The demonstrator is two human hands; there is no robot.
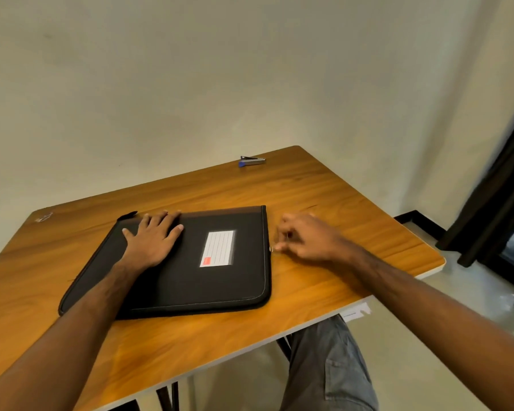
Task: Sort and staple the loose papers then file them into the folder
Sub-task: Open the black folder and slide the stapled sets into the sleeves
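On the table (324, 188) a black zip folder (190, 277) lies flat and closed, label (218, 248) up, near the person's edge; the stapler (252, 161) sits well apart at the far edge, and no loose papers show on the table top. Left hand (152, 238) lies flat on the folder's far left corner, fingers straight and spread, pressing it down, forearm running across the cover. Right hand (303, 238) hovers just beside the folder's right edge, fingers curled toward the small metal zip pull (270, 248); motion blur means its grip can't be called pinching or not. Likely step: working the zipper. To do it well, keep the left palm's weight on the cover so the folder doesn't slide, pinch the pull firmly, run it along the edge line, slow at the rounded corner.
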